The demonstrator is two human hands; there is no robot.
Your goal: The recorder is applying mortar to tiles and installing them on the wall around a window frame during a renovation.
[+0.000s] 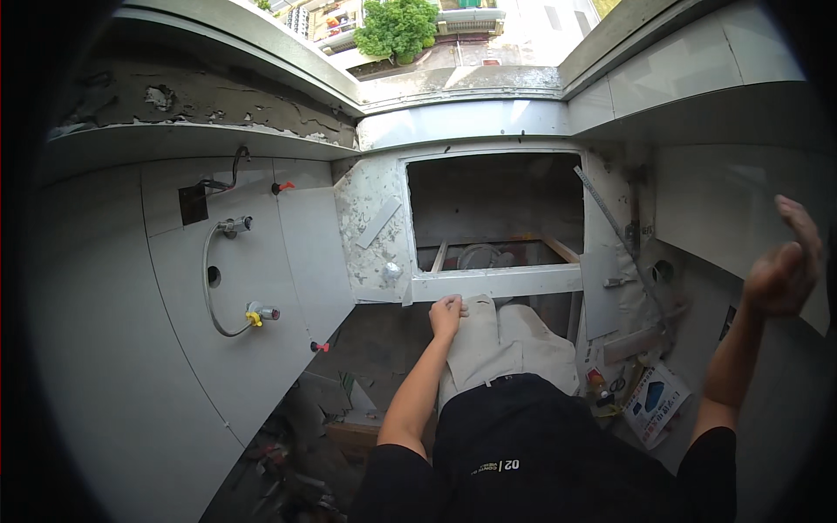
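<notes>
The person's left hand (448,315) is at the knee of the pale trousers (488,347), near the front edge of the worktop (497,281); whether its curled grip encloses anything cannot be told. The right hand (787,261), grip loosely spread, is raised beside the tiled wall (728,196) at right.

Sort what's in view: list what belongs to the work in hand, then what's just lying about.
Likely part of the work:
Pale right-wall tiles, with the right hand raised by them; contact unclear
Red clips at a left-wall joint

Apparently just lying about:
Printed bag, low on the right
Jumbled clutter, lower left, too dark to itemise
</notes>
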